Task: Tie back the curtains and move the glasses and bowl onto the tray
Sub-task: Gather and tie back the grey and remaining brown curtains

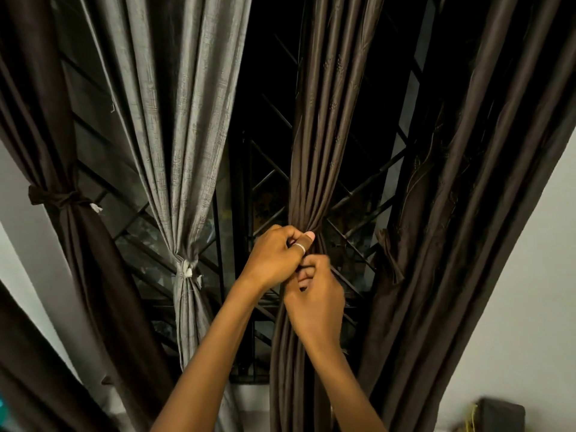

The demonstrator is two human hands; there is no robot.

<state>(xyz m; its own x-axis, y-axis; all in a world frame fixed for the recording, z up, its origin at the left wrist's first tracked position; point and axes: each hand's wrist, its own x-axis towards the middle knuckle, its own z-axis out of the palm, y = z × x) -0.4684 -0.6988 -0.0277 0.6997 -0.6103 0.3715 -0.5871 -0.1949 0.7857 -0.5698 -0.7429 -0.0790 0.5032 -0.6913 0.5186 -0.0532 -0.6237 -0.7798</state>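
A brown curtain (pixel 314 145) hangs in the middle of the window, gathered into a narrow bunch at waist height. My left hand (pixel 276 255), with a ring on one finger, grips the bunch from the left, thumb pressed on the fabric. My right hand (pixel 314 302) sits just below it, fingers curled round the gathered folds or a tie; the tie itself is hidden by the fingers. A grey curtain (pixel 174 120) to the left is tied with a pale band (pixel 187 271). A dark brown curtain (pixel 46 135) at far left is knotted back too.
A wider brown curtain (pixel 467 198) hangs loose on the right, close to my right arm. A dark window grille (pixel 268 182) stands behind the fabric. White wall (pixel 530 307) lies to the right, with a dark object (pixel 501 413) at the bottom right corner.
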